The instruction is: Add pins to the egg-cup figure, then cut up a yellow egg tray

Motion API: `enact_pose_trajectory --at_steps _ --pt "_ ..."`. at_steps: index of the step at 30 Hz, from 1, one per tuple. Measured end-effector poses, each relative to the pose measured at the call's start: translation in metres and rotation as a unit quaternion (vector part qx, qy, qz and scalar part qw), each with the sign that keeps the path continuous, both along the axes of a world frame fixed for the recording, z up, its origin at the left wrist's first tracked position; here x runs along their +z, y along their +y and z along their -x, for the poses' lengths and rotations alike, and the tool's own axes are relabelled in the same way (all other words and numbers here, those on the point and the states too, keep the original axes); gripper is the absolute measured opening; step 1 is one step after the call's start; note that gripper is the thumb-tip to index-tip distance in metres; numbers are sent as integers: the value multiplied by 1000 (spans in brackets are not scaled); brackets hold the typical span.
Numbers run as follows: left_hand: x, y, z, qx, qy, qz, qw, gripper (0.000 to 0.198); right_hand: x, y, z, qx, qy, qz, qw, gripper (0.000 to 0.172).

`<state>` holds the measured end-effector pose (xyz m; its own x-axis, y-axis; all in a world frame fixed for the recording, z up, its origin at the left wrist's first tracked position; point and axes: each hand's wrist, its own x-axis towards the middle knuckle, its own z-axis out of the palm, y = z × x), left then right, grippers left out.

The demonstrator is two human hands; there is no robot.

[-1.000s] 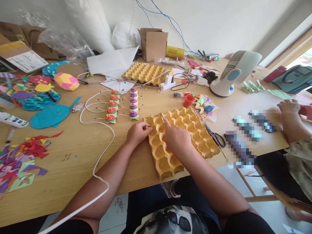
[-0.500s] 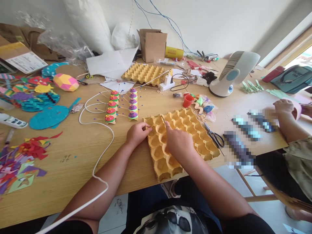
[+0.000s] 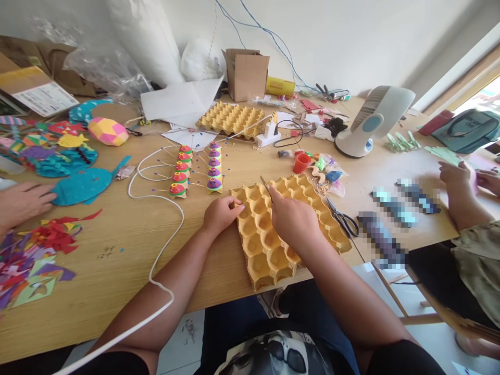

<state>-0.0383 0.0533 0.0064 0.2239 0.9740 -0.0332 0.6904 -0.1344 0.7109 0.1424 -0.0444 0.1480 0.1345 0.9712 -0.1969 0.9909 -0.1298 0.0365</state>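
- Since the frame half a second ago, the right hand (image 3: 295, 224) has shifted a little farther away and rightward over the yellow moulded-pulp egg tray (image 3: 260, 265), its narrow dark blade (image 3: 264, 183) going with it; another person's hand (image 3: 29, 202) has come in well left of the tray, reaching the flat blue cut-out (image 3: 88, 185)
- The left hand (image 3: 221, 212) has stayed put, pinching the tray's left rim near its far corner, thumb on top
- The right hand is closed on the blade's tool, index finger stretched along it; the handle is hidden in the fist
- The tray lies cups up on the light wooden counter (image 3: 125, 291), directly under the right hand
- The relation that counts: the blade's long axis slants from the right index fingertip to the tray's far edge, its tip pointing away and slightly left; the right hand is over the cups, the left hand nearer that far-left corner, well clear of the blade; whether the edge bites the pulp cannot be told
- Just right of the tray lie dark-handled metal scissors (image 3: 340, 214); just beyond it stands a small red plastic cup (image 3: 300, 164)
- Beyond its far-left corner stand two rows of painted cups, one red and green (image 3: 179, 178), one purple (image 3: 213, 173)
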Motion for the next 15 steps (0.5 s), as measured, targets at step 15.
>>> enact_pose_trajectory --at_steps 15 --pt "-2 2 0 -4 -2 7 1000 41 -19 5 6 -3 8 15 1000 63"
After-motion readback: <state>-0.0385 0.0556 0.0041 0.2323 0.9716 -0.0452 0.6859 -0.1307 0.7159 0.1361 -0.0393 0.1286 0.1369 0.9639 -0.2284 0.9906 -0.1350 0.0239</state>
